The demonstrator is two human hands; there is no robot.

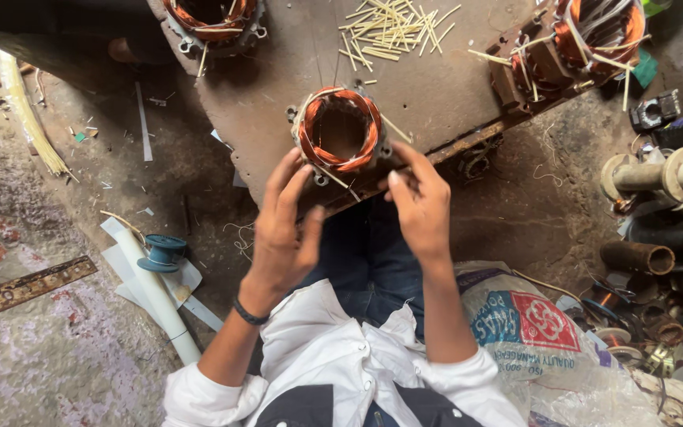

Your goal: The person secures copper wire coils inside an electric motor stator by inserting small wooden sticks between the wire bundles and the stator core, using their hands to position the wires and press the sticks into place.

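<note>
Two hands flank the copper-wound stator (340,130) at the rusty worktop (436,87) edge: left hand (284,229) and right hand (420,207) half-open, fingertips touching it, gripping nothing. A careless push could tip it off, or snag the windings

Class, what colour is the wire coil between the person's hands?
Coppery orange, the wire coil; the head view shows it best.

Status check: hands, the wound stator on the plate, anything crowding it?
Both hands at the copper-wound stator: left hand open at its near-left edge, right hand fingertips at its right side. Stator flat on rusty plate. Loose sticks behind, apart.
</note>
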